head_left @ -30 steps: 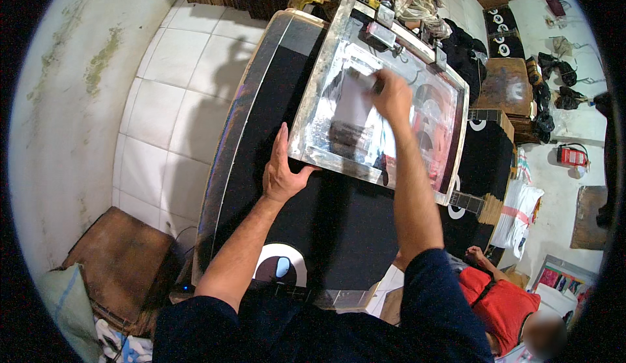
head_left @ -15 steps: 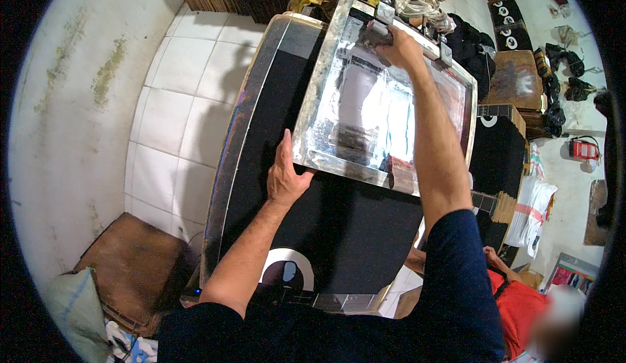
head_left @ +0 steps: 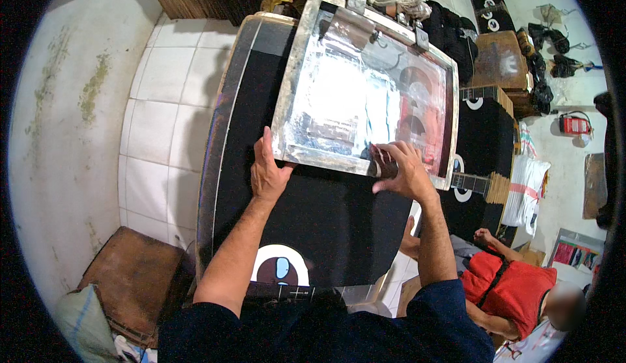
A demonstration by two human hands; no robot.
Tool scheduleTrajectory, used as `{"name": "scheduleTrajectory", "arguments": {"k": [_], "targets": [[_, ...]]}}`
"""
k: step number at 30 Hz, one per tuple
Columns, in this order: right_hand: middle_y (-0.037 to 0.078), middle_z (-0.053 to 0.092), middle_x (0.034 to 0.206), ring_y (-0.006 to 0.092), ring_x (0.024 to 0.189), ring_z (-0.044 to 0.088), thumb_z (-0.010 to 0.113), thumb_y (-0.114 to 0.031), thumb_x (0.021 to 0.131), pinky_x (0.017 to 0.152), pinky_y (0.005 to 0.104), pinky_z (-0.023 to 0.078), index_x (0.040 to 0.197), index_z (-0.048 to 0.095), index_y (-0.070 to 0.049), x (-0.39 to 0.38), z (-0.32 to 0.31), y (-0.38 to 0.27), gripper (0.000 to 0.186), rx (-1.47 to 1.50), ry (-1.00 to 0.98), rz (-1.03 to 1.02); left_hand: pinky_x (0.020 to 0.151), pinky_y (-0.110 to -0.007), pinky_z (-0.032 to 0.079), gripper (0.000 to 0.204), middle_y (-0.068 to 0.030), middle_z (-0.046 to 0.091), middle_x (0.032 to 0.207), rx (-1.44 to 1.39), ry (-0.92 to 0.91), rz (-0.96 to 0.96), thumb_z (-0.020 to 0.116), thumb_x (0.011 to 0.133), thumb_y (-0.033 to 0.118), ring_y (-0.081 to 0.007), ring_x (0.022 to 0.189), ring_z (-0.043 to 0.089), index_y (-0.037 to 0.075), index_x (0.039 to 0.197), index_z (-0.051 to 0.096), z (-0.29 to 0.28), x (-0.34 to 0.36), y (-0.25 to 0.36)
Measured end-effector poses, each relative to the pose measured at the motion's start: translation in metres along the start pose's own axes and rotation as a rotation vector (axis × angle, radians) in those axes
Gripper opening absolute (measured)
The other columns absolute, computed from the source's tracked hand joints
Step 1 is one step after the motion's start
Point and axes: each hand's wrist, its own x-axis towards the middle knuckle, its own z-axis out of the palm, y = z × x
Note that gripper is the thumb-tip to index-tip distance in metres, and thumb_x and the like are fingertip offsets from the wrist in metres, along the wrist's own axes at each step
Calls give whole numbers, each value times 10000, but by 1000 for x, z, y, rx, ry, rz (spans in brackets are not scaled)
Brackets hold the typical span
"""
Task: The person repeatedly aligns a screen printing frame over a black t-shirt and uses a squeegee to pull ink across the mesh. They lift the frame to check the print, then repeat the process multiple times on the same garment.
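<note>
While the glossy frame (head_left: 365, 92) sits at one o'clock over black cloth (head_left: 332, 226), my left hand (head_left: 268, 177), spread, braces its eight-o'clock corner; my right hand (head_left: 409, 174) spreads around a dark block (head_left: 386, 166) at its six-o'clock edge. An eye motif (head_left: 281, 268) already shows toward seven; glare hides what remains.

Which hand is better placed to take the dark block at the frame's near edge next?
Probably the right hand: it is already at the dark block, thumb and fingers spread. The left hand is farther off, at the near-left corner of the frame.
</note>
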Motion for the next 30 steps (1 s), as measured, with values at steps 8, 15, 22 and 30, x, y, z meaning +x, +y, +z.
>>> {"name": "scheduleTrajectory", "arguments": {"k": [8, 15, 22, 30], "targets": [[68, 690, 996, 288, 988, 632, 717, -37, 788, 843, 435, 412, 1104, 659, -110, 43, -1, 12, 329, -177, 364, 32, 927, -462, 614, 1208, -224, 497, 1376, 56, -2, -38, 926, 727, 133, -400, 1230, 599, 119, 1632, 126, 2, -3, 3], [76, 730, 986, 303, 986, 670, 727, -64, 787, 864, 464, 429, 1089, 669, -129, 55, 0, 29, 315, -166, 243, 13, 921, -472, 605, 1156, -220, 500, 1358, 92, 43, 10, 910, 764, 155, -390, 1201, 601, 101, 1627, 143, 5, -1, 3], [113, 755, 1083, 374, 1003, 711, 773, -269, 830, 839, 551, 504, 1156, 673, -133, 201, -38, 107, 367, -227, 281, -9, 927, -494, 589, 1138, -208, 521, 1341, 168, 76, 45, 908, 768, 164, -394, 1202, 596, 97, 1626, 163, 7, -2, 5], [124, 743, 1088, 371, 976, 704, 777, -240, 811, 829, 529, 500, 1079, 735, -131, 124, -3, 63, 293, -75, 244, 156, 940, -503, 580, 1150, -215, 532, 1337, 168, 70, 12, 910, 758, 143, -407, 1222, 589, 123, 1633, 165, 5, -4, 5]]}}
